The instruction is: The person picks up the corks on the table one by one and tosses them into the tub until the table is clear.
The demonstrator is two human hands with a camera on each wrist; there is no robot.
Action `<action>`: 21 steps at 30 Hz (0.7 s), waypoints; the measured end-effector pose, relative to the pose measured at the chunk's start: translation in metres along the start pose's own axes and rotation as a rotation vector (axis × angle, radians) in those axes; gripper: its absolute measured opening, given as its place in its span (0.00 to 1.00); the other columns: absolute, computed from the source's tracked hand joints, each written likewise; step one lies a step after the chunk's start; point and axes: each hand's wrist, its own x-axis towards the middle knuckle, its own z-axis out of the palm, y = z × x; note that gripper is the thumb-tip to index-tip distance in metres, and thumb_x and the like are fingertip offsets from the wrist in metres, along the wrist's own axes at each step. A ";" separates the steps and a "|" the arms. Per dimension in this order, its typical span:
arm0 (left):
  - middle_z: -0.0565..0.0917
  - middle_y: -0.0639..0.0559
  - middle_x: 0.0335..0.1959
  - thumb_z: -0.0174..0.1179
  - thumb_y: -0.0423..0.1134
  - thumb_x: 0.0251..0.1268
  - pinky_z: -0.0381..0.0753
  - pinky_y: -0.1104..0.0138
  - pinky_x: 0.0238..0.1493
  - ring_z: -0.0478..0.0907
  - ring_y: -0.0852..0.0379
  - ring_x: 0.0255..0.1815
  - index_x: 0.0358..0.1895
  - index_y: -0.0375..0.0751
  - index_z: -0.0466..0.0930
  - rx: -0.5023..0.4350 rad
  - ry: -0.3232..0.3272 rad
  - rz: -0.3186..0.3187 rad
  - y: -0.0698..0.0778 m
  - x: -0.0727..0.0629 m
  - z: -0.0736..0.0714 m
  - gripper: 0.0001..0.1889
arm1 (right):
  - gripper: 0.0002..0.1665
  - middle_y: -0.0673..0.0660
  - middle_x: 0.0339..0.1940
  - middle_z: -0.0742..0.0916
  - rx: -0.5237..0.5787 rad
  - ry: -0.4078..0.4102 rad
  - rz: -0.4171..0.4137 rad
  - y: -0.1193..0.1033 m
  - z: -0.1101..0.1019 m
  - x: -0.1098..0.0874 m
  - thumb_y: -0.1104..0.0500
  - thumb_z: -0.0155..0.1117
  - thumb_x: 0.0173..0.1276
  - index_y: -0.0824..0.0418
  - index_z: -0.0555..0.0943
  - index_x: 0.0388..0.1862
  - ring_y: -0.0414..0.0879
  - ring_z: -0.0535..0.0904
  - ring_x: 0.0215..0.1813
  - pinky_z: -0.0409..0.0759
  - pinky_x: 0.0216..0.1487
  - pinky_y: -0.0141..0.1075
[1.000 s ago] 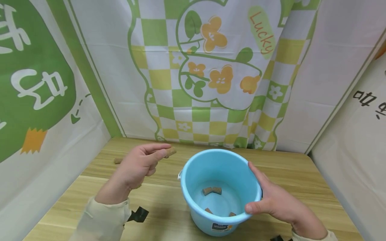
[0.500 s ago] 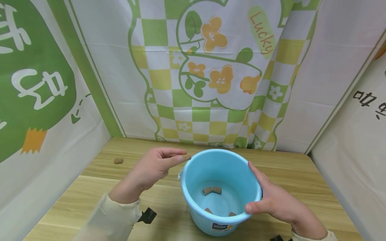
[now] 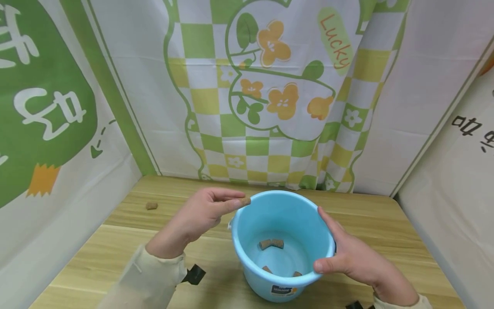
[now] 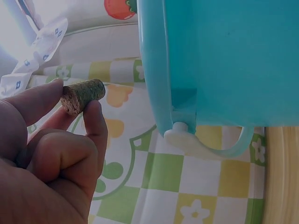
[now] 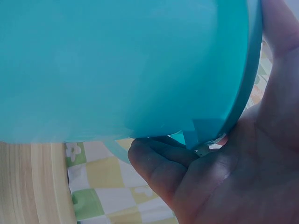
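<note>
Between thumb and fingertips my left hand (image 3: 204, 212) pinches a brown cork (image 3: 245, 201), at the left rim of a light blue bucket (image 3: 283, 286). The left wrist view shows the cork (image 4: 84, 95) beside the bucket's outer wall, near its white handle pivot (image 4: 180, 134). My right hand (image 3: 353, 257) grips the bucket's right rim, thumb at the front and fingers along the side; in the right wrist view some fingers (image 5: 161, 163) lie under the rim against the outer wall. Several corks (image 3: 277, 243) lie on the bucket's floor, two partly hidden by the near rim.
Another cork (image 3: 152, 206) lies on the wooden table (image 3: 185, 274) at the far left. A printed checked curtain (image 3: 256, 146) hangs behind the table, and white cloth walls (image 3: 444, 193) stand at both sides.
My left hand has moved right with the cork, from above the table to the bucket's left rim. The cork on the table has come into full view. My right hand and the bucket stay put.
</note>
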 end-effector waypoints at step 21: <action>0.84 0.49 0.54 0.65 0.43 0.69 0.80 0.56 0.51 0.79 0.51 0.56 0.56 0.38 0.85 -0.043 -0.060 0.033 -0.004 0.003 0.014 0.18 | 0.72 0.68 0.77 0.54 0.001 0.006 0.002 -0.001 0.000 0.000 0.52 0.79 0.57 0.51 0.36 0.83 0.59 0.71 0.60 0.74 0.53 0.46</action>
